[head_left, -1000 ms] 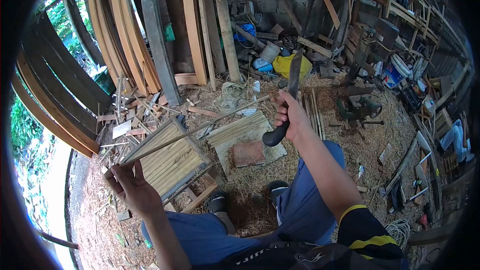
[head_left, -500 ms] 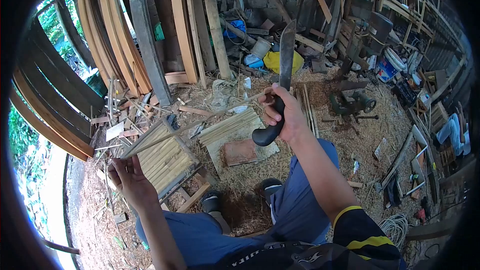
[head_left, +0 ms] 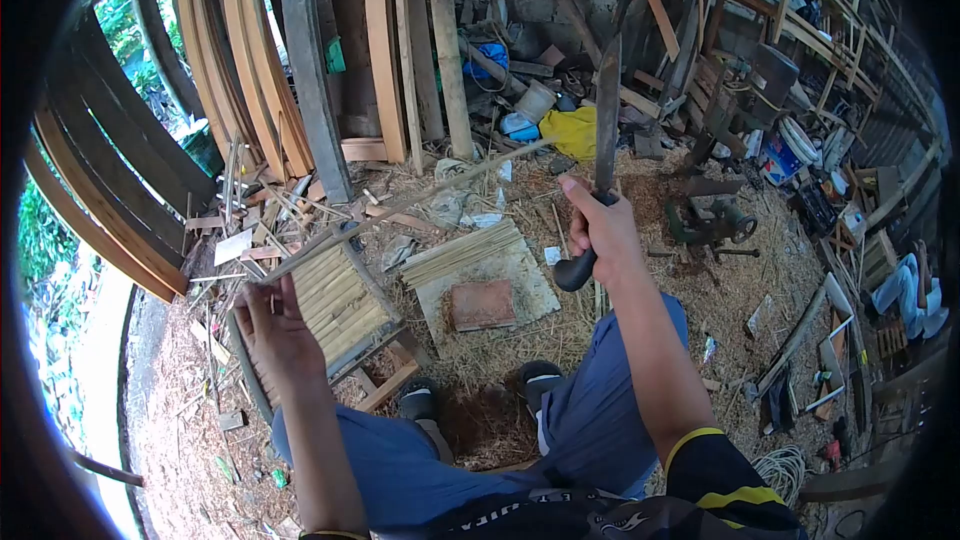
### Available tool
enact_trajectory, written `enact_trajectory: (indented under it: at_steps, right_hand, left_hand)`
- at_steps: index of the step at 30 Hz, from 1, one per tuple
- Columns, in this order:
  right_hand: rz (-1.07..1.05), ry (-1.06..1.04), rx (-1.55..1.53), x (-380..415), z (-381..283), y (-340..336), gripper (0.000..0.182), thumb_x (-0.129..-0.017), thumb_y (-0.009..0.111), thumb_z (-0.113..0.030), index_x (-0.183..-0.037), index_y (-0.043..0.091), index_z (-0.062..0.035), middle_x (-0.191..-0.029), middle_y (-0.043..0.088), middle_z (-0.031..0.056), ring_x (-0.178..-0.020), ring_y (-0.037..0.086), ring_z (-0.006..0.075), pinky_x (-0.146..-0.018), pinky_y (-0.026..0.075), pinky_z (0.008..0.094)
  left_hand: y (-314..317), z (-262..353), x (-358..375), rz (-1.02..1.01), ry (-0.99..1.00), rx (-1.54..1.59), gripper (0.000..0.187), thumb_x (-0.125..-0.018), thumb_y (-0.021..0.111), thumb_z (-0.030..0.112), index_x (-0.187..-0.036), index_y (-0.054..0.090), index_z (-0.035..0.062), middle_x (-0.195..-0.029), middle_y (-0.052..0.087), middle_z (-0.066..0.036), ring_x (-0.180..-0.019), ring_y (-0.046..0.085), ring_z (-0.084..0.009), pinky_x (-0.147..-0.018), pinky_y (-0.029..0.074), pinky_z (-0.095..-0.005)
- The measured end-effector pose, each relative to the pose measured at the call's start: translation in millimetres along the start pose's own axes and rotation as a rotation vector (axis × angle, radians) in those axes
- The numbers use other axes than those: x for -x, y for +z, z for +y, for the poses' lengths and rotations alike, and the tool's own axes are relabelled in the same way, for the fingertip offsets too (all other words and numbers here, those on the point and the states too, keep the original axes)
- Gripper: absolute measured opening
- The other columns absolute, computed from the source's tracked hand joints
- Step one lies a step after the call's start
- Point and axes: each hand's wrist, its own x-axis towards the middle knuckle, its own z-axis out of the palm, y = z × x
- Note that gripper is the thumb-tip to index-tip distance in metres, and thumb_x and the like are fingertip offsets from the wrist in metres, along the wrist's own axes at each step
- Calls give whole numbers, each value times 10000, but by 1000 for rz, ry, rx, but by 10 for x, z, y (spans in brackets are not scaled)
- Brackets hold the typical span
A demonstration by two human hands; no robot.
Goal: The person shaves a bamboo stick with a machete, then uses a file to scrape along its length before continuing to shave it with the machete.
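My left hand [head_left: 285, 340] pinches the near end of a long thin bamboo strip [head_left: 420, 198], which slants up and right across the view. In my right hand [head_left: 607, 235] is a machete [head_left: 608, 105], gripped by its curved black handle, blade pointing up. The strip's far end lies left of the blade, apart from my right hand. Below the strip stands a small frame topped with bamboo slats [head_left: 335, 305]. Beside it, a bundle of thin strips [head_left: 465, 252] lies on a pale board [head_left: 535, 290] with a reddish flat block [head_left: 482, 305].
Wood shavings cover the ground around my feet. Tall planks [head_left: 380, 60] lean at the back left. A bench vise [head_left: 705, 220] stands to the right, near a paint bucket [head_left: 785, 155]. A yellow cloth [head_left: 572, 132] lies at the back, and coiled cord [head_left: 780, 470] at lower right.
My right hand with the machete has shifted right, and its fingers have left the bamboo strip. The left hand has moved slightly right, still on the strip. The view has tilted a little.
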Motion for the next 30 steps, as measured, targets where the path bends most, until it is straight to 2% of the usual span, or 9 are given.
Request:
enact_trajectory:
  at_steps: [5,10,13,17,20,23,24,28,30]
  right_hand:
    - [-101,13,-235,147,-9,201,320,-953,747,-325,-1098,673,-50,-698,600,24,-448,432,81,-432,358,291]
    - [-91,-113,-479,83,-64,253,327,-990,702,-335,-1165,661,-61,-791,621,13,-464,410,73,-449,368,273]
    - [-129,-174,-578,-14,-161,141,307,-1002,685,-326,-1169,639,-73,-778,615,-5,-467,399,64,-456,365,264]
    - [-91,-187,-651,-129,-257,-6,193,-1006,672,-283,-1060,613,-107,-746,571,-32,-479,412,57,-461,369,255]
    - [-56,-246,-644,-154,-366,-76,168,-1001,675,-260,-1019,604,-109,-737,549,-37,-489,426,55,-467,381,251]
    - [-48,-275,-551,-162,-425,-134,169,-987,687,-239,-992,608,-90,-727,553,-26,-492,431,60,-462,376,261]
    - [-32,-268,-496,-157,-440,-139,170,-984,689,-234,-991,611,-84,-724,555,-22,-491,431,64,-460,374,265]
    - [-49,-196,-341,-106,-387,-34,192,-971,699,-223,-997,622,-50,-715,565,-1,-477,434,80,-449,370,280]
    - [-104,-162,-293,-25,-364,110,203,-967,701,-220,-998,625,-34,-715,566,6,-467,434,84,-442,371,283]
  left_hand:
    - [294,-153,153,-44,-69,35,71,-1045,602,147,-1040,575,82,-994,649,-37,-945,663,-122,-1039,579,-334]
    - [591,-340,260,-55,-66,32,123,-1041,624,190,-1013,549,97,-954,645,-38,-884,663,-142,-921,611,-342]
    - [677,-421,326,-84,-103,34,118,-1048,613,193,-1021,550,96,-958,640,-35,-879,666,-141,-925,609,-347]
    - [716,-452,384,-154,-216,-24,113,-1057,596,182,-1004,554,91,-949,639,-20,-902,667,-138,-889,631,-395]
    - [681,-356,278,-262,-428,-352,108,-1043,612,164,-1031,588,59,-989,662,-32,-909,662,-138,-838,619,-362]
    - [677,-205,186,-544,-14,-1075,142,-1015,637,149,-1089,622,29,-1057,686,-67,-911,666,-150,-801,584,-320]
    - [667,-185,157,-528,-32,-1043,207,-995,656,143,-1153,646,9,-1126,694,-90,-942,676,-166,-794,557,-300]
    - [746,-148,279,-770,-146,-925,234,-1012,634,161,-1184,666,6,-1099,713,-104,-1009,681,-185,-851,560,-327]
    - [847,-228,428,-905,-75,-925,251,-1019,629,188,-1188,664,5,-1075,721,-113,-1001,685,-184,-835,555,-330]
